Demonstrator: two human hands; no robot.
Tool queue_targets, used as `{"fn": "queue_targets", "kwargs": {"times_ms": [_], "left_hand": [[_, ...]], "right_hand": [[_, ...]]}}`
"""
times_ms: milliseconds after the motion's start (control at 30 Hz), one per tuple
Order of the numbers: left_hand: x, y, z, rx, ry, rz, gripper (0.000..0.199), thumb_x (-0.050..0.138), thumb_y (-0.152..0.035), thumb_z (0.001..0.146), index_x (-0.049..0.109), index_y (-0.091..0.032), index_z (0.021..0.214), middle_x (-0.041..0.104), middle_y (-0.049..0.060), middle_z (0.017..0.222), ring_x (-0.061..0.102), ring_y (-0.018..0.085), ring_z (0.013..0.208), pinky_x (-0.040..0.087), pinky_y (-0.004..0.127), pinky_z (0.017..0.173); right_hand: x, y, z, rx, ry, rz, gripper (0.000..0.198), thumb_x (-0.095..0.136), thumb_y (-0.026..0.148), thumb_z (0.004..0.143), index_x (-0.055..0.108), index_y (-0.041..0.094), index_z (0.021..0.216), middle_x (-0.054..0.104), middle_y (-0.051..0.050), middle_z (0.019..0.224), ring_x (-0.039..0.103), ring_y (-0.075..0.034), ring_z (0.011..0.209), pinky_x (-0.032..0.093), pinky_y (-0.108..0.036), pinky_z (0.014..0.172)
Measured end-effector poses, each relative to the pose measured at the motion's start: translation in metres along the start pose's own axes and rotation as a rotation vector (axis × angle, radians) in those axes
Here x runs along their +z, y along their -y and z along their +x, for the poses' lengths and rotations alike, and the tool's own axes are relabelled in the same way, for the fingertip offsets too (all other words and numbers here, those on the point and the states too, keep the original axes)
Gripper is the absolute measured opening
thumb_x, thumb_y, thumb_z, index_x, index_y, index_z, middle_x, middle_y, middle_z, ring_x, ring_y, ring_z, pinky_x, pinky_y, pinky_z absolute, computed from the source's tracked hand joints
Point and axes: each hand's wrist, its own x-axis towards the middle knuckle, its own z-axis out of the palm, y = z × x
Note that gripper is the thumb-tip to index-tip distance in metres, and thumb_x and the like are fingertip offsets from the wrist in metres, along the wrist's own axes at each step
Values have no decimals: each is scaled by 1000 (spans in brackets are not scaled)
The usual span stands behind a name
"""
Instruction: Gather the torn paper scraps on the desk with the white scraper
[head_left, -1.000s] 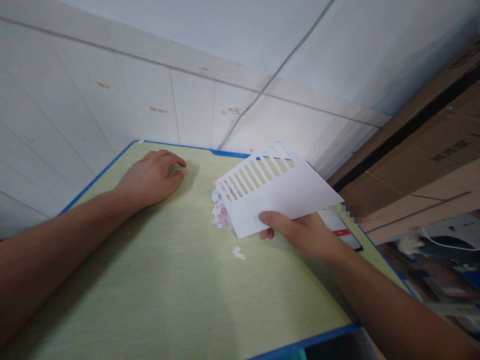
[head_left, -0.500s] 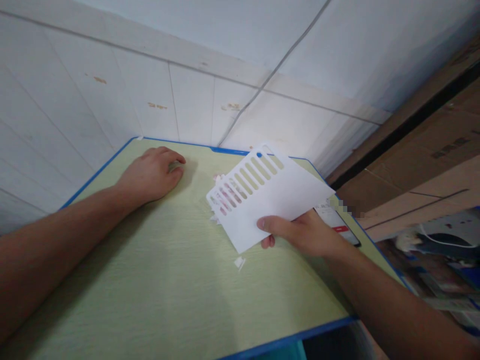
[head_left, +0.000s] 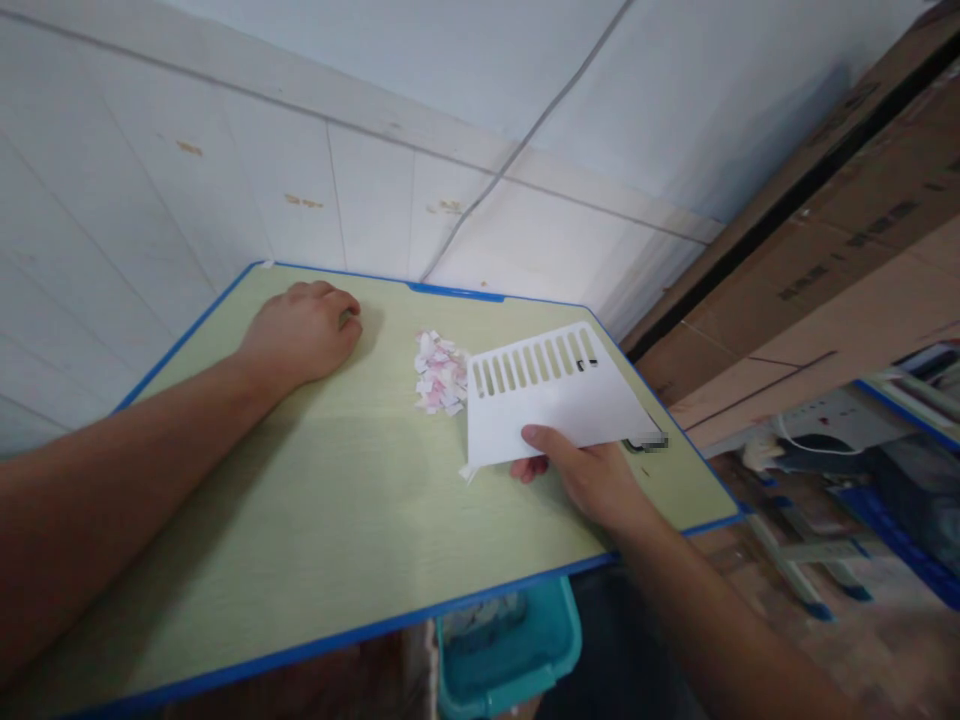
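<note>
The right hand (head_left: 589,478) pinches a card (head_left: 551,408), its length running left towards paper scraps (head_left: 441,378); beyond, the left hand (head_left: 304,332) curls, narrowly gapped.

The light was soft and rather dim, and a faint shadow lay on the table (head_left: 337,530) beside the left hand (head_left: 304,335). Just beyond the right hand (head_left: 589,475), a small patch (head_left: 651,442) was pixelated; farther right, the floor (head_left: 885,655) was blurred.

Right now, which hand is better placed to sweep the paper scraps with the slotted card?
Probably the right hand: it grips the slotted card, whose edge appears right beside the paper scraps. The left hand rests on the table, apart from both, no tool visible in it.
</note>
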Motion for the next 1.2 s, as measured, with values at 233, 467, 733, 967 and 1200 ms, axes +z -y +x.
{"fn": "queue_targets", "kwargs": {"times_ms": [233,467,733,967,1200], "left_hand": [[-5,-9,-4,-39,4,22,66,37,-41,114,80,-6,148,75,32,157,68,44,149,55,62,127],[-4,-6,-2,-73,3,-15,65,39,-43,111,81,-10,148,74,29,161,65,47,153,56,67,126],[-1,13,9,-43,33,-21,66,42,-45,108,83,-9,145,77,27,157,67,47,152,54,66,130],[2,18,13,-51,37,-35,65,44,-47,108,85,-11,144,78,24,155,67,46,151,55,62,129],[11,27,16,-40,24,-26,64,47,-50,107,84,-15,145,79,20,154,69,41,149,55,57,130]], "right_hand": [[-2,-1,-7,0,-27,-14,33,83,45,96,78,24,70,83,-11,70,77,-26,66,70,-39,75],[-16,-8,-39,65,-128,-23,39,78,40,101,76,27,64,80,-8,65,76,-28,63,67,-39,68],[-12,-12,-46,35,-172,-36,36,81,44,99,76,27,67,79,-7,64,77,-28,63,69,-41,73],[-9,-16,-50,69,-284,92,19,84,35,85,72,28,73,71,0,59,68,-24,52,60,-36,52],[-11,-18,-48,82,-319,200,17,84,37,83,74,25,77,75,-2,65,65,-21,50,56,-34,49]]}}
